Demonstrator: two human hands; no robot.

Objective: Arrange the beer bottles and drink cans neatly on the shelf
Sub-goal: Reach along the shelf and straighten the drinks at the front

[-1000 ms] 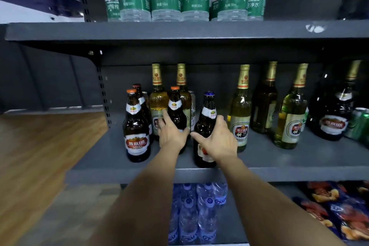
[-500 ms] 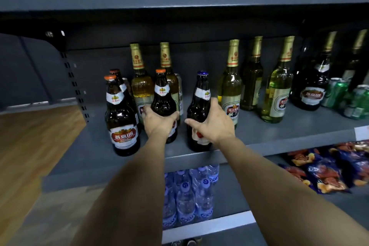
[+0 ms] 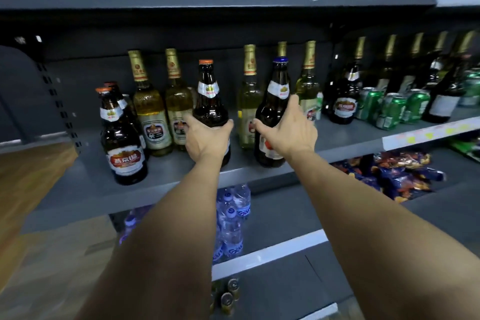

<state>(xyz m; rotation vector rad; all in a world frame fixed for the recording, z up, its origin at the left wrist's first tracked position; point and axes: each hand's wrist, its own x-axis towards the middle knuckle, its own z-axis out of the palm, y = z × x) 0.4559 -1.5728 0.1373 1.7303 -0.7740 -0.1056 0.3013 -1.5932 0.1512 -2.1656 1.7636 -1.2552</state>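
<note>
Grey shelf point(image 3: 78, 189): two hands, each gripping one brown bottle

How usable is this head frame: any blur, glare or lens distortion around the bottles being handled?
Head view: wide-angle bending bows the shelf edge and stretches both forearms. The orange-capped bottle in the left hand and the blue-capped bottle in the right hand are fairly sharp, with small glints on the glass. The green cans and far-right bottles smear; the shelf's back is dim.
</note>
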